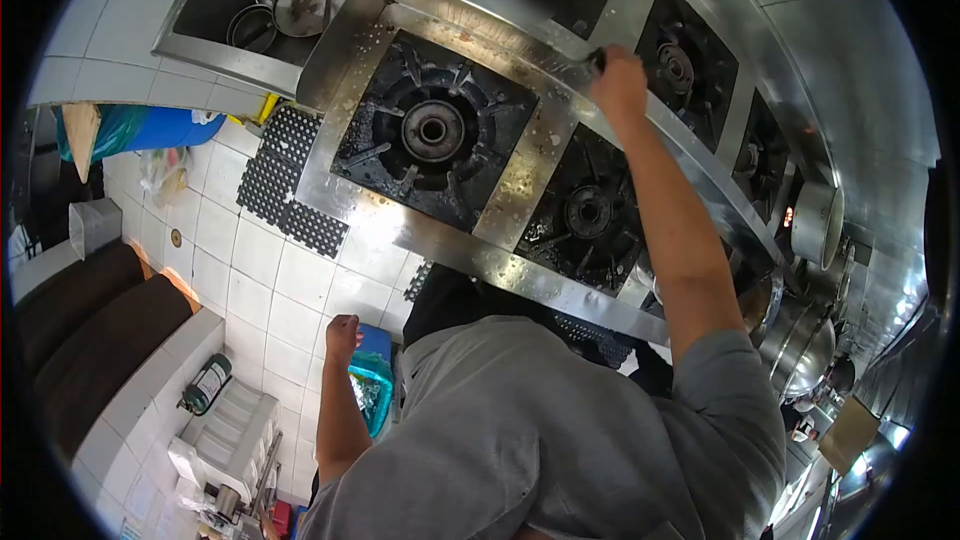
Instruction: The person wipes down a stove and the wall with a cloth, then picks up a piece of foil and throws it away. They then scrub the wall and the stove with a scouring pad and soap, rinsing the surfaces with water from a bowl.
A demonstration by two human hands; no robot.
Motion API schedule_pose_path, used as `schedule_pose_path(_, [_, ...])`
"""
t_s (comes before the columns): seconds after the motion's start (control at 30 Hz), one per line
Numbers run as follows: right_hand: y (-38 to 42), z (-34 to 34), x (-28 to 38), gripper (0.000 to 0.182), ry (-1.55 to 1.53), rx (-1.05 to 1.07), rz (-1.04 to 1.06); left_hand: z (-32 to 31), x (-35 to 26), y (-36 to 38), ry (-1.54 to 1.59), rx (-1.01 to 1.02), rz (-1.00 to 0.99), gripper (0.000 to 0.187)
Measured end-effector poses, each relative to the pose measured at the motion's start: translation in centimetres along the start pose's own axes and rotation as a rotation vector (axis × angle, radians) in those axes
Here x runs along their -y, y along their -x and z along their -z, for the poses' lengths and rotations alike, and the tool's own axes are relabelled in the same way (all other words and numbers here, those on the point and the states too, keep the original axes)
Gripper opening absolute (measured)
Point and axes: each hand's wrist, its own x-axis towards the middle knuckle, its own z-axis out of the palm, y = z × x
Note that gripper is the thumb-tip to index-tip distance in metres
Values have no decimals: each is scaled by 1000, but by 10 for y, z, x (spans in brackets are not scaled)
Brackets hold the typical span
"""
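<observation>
My right hand (620, 80) reaches over the stove and is closed around a small dark thing, mostly hidden by the fingers. It is at the raised steel ledge (540, 45) between the front and back burners. Below and left of it is a large front burner (432, 131) with a black grate, its steel surround wet and spotted. A second front burner (588, 211) lies under my right forearm. My left hand (343, 337) hangs low at my side, away from the stove, its fingers curled with nothing visible in them.
A sink (190, 48) at the upper left holds several bowls and a pan (312, 0). Black perforated mats (285, 175) lie on the tiled floor. A teal-lined bin (372, 380) stands by my left side. Large pots (800, 350) stand at the right.
</observation>
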Motion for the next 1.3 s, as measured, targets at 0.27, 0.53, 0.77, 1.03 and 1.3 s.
schedule_pose_path(0.27, [-4, -4, 2, 26, 53, 12, 76, -3, 16, -13, 22, -9, 4, 29])
schedule_pose_path(0.53, [-2, 0, -1, 22, -37, -17, 40, 0, 18, -6, -9, -6, 7, 29])
schedule_pose_path(0.77, [-1, -6, -1, 21, -33, -31, -27, 4, 11, -14, -87, 43, 16, 30])
schedule_pose_path(1.03, [2, -19, 6, 23, -142, -65, -32, -3, 5, -22, -17, -18, -34, 29])
schedule_pose_path(1.3, [23, -17, 6, 23, -168, -165, -18, -9, -12, -33, -34, -15, -76, 29])
